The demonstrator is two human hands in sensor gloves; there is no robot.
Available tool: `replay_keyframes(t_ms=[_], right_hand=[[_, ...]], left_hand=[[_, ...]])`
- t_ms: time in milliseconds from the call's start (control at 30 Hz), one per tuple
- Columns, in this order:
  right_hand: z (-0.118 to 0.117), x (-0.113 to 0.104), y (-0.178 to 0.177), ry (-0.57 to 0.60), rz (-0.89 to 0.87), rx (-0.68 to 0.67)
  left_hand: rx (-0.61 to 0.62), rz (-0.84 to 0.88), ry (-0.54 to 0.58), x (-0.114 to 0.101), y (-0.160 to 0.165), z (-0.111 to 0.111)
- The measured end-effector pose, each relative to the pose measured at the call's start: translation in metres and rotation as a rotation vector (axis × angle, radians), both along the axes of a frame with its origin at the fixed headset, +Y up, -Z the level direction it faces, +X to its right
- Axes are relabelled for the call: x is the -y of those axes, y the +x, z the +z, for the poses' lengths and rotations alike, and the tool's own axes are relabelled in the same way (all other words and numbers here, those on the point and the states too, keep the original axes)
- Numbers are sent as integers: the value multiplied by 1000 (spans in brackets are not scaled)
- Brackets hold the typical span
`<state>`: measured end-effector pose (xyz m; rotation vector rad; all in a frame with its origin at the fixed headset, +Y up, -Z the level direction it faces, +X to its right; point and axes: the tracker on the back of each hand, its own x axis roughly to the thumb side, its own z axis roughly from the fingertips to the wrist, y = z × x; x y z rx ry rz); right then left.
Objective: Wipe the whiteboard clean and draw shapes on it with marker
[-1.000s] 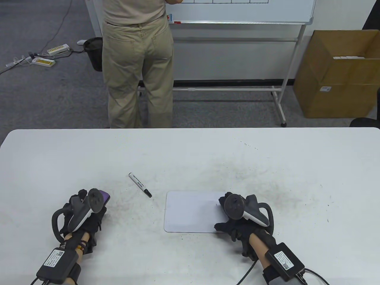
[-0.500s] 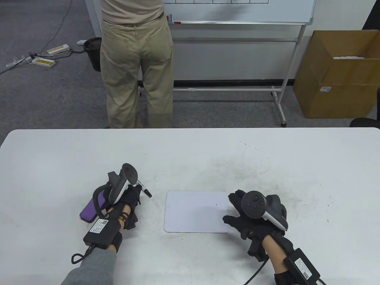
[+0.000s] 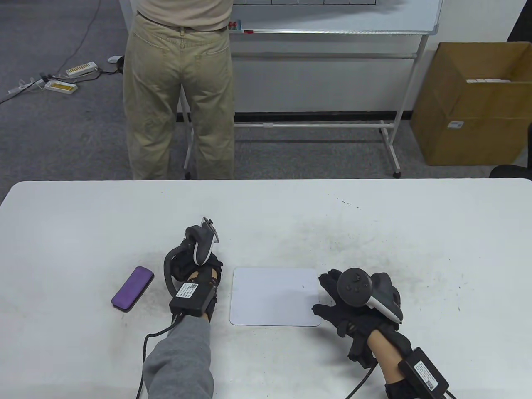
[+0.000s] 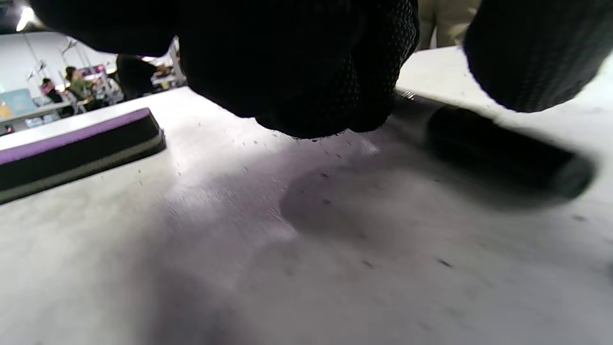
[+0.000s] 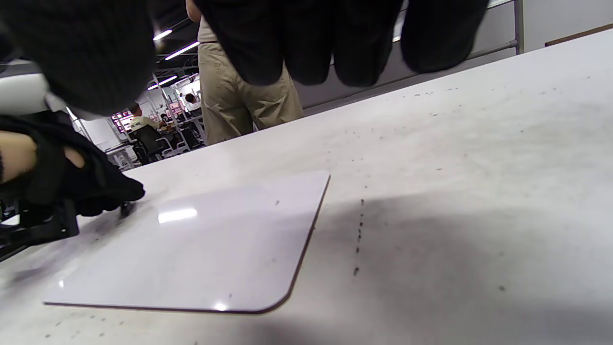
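Observation:
The small whiteboard (image 3: 270,297) lies flat on the table with a tiny dark mark near its right edge. The purple eraser (image 3: 133,288) lies to its left, free. My left hand (image 3: 205,259) hovers between them and hides the marker in the table view. In the left wrist view the black marker (image 4: 503,153) is blurred and low over the table; my curled fingers (image 4: 311,72) and thumb close on its far end. My right hand (image 3: 332,295) rests beside the board's right edge, fingers (image 5: 306,43) relaxed and holding nothing. The board (image 5: 201,244) looks wiped.
A person in khaki trousers (image 3: 178,95) stands beyond the table's far edge (image 3: 266,181), facing a large whiteboard on a wheeled stand (image 3: 332,16). A cardboard box (image 3: 469,108) sits on the floor at the right. Dark specks dot the tabletop.
My left hand let go of the eraser and moved right onto the marker. My right hand slid off the board to its right edge. The standing person stepped left.

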<state>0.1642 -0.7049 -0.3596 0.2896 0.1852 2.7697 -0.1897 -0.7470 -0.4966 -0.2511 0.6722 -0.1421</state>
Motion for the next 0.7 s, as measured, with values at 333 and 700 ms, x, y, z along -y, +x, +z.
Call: replay_keyframes(t_ms=[333,700], right_hand=[[2,1,-3,-2,1,-10],[5,7,-11,20,-143,-47]], left_hand=[[-15,15,-20,1,0,3],[256,104,141,-36,24,40]])
